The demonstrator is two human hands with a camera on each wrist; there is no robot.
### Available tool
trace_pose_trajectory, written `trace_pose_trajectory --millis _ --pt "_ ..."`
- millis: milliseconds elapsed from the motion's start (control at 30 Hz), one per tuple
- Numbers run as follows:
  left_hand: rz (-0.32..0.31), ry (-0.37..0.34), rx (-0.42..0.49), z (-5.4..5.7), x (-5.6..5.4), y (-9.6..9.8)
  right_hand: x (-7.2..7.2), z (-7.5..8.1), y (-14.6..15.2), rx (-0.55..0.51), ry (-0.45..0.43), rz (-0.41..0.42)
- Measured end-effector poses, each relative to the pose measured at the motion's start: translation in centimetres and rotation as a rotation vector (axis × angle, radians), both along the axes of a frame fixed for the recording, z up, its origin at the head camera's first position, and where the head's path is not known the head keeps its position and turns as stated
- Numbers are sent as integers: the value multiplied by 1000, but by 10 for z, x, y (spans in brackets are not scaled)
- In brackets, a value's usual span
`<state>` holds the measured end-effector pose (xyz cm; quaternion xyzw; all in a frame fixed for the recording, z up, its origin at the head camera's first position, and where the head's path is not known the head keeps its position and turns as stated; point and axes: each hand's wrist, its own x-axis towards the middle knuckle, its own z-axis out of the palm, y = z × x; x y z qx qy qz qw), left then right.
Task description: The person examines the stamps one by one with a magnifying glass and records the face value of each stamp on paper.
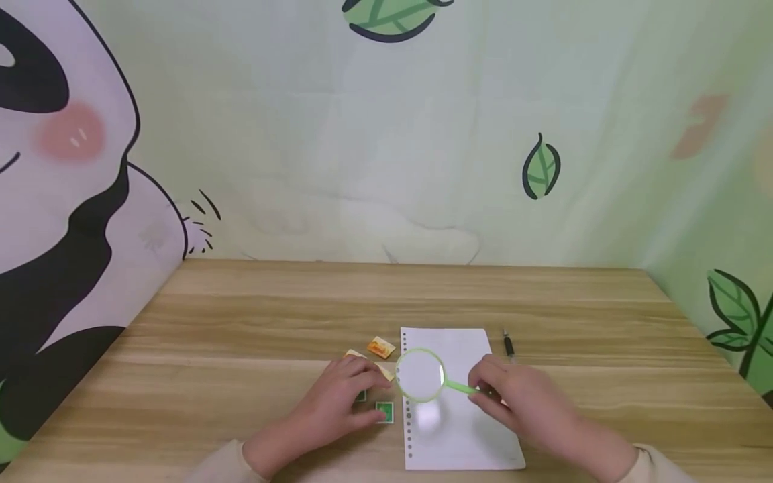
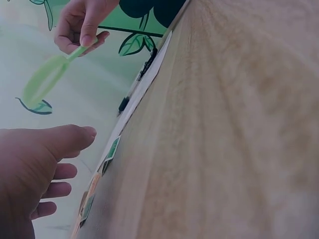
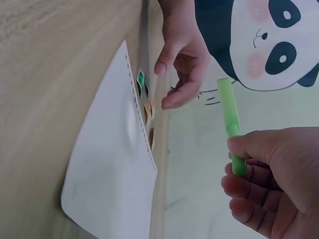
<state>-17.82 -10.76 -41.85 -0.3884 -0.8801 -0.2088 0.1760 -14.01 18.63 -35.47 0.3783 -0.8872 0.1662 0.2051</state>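
A cloth backdrop (image 1: 290,134) printed with a panda and leaves meets the far edge of the wood-grain counter (image 1: 272,308). Well in from that edge lies a white loose-leaf sheet (image 1: 465,436), its punched holes along the left edge. Over the sheet's right edge, the right hand (image 1: 522,396) pinches the green handle of a magnifying glass (image 1: 460,387), whose lens is held raised above the sheet's left edge. The left hand (image 1: 338,396) hovers left of that edge, fingers loosely bent, grasping nothing. A black pen (image 1: 508,345) lies just outside the sheet's far right corner. Beside its left edge are small stamp-like slips, one orange (image 1: 381,347), one green (image 1: 384,411), others partly hidden beneath the left hand.
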Motion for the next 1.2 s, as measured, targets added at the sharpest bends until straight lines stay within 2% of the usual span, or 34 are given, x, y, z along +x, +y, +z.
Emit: trace_pose_trajectory --millis 133,267,533,667,867,1200 --pt "14 -42 -5 0 -4 5 0 7 8 -11 -123 -88" --pt "29 -87 -20 0 -8 13 -1 12 15 -34 -196 -173" --pt "29 -108 -65 -1 -15 32 -9 15 33 -85 -257 -275" --pt "41 -146 -83 -1 -19 38 -15 12 46 -110 -261 -299" --pt "68 -191 -121 -2 -25 42 -21 6 62 -112 -292 -393" --pt "66 -174 -143 -5 -26 38 -25 -16 86 -109 -333 -533"
